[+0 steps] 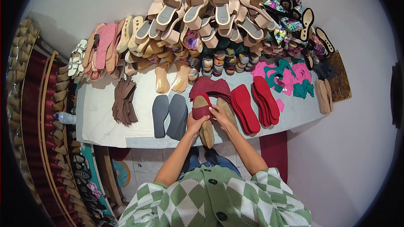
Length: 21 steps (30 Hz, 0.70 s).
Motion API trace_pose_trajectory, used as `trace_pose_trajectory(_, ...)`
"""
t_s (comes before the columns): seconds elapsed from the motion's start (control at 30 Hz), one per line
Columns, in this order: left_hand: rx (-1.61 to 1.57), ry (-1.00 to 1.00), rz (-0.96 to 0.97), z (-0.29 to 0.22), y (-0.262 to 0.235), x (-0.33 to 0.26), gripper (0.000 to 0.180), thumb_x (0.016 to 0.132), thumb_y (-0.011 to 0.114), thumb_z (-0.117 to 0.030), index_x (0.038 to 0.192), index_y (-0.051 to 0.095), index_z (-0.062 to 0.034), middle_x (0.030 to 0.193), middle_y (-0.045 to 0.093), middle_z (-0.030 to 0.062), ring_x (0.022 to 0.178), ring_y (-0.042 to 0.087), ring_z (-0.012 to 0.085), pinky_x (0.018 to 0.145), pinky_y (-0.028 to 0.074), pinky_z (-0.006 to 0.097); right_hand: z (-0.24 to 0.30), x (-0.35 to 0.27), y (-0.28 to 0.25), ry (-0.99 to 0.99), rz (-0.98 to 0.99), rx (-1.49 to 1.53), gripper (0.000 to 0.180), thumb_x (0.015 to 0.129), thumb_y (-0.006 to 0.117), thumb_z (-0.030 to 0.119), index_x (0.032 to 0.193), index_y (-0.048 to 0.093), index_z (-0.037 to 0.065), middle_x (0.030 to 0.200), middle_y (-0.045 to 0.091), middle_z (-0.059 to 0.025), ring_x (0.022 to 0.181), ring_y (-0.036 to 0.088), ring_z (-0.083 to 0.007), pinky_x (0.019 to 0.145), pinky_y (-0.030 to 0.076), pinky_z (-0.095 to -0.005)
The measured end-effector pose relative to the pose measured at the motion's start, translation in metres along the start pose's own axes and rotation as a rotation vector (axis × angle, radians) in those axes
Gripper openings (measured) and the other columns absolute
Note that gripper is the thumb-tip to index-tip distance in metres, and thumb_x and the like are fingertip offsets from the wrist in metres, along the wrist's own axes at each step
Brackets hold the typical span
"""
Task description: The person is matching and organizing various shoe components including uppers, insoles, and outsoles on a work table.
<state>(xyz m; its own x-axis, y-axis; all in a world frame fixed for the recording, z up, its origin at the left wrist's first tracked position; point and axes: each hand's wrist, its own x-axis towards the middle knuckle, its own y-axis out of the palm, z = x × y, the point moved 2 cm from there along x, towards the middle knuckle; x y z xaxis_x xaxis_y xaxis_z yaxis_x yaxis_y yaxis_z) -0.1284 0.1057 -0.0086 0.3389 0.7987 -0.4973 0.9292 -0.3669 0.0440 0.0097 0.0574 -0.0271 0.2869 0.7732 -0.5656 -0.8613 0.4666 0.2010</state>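
Near the table's front edge I hold a wooden shoe last with its heel end toward me. A red insole shows at its far end, and a dark red strap lies across it. My left hand is closed around the left side of the last and strap. My right hand has its fingers closed at the strap's right edge. A second wooden last lies just right of it. Beyond is a pile of dark red straps.
Grey soles lie left, red insoles right. Brown strips and beige soles sit farther left. Pink and green pieces spread at the right. Heeled sandals are heaped along the back. A rack of lasts stands left.
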Motion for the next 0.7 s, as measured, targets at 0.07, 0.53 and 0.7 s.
trace_pose_trajectory(0.07,-0.016,0.019,-0.002,0.0,0.002,-0.003,0.072,0.061,0.082,-0.022,0.118,0.045,0.0022,0.108,0.057,0.0144,0.094,0.059,0.0208,0.082,0.048,0.031,0.008,-0.002,-0.005,0.023,0.067,0.002,0.04,0.089,0.058,0.03,0.123,0.05,0.009,0.107,0.058,-0.0027,0.097,0.053,-0.0134,0.078,0.043,-0.033)
trace_pose_trajectory(0.53,0.0,0.043,0.159,-0.018,-0.006,-0.019,0.08,0.064,0.081,-0.023,0.127,0.038,0.0012,0.117,0.052,0.0143,0.108,0.053,0.0223,0.091,0.043,0.033,0.018,-0.026,-0.003,0.008,0.171,0.059,0.043,0.089,0.058,0.031,0.128,0.045,0.016,0.124,0.046,-0.001,0.111,0.045,-0.0152,0.088,0.038,-0.0427)
trace_pose_trajectory(0.7,-0.025,0.036,0.149,-0.021,-0.008,-0.022,0.081,0.063,0.083,-0.024,0.126,0.039,0.0025,0.117,0.052,0.0153,0.108,0.053,0.0227,0.091,0.043,0.033,0.014,-0.025,0.001,-0.015,0.177,0.1,0.043,0.089,0.058,0.032,0.127,0.045,0.016,0.121,0.05,-0.0011,0.111,0.046,-0.0143,0.086,0.039,-0.042)
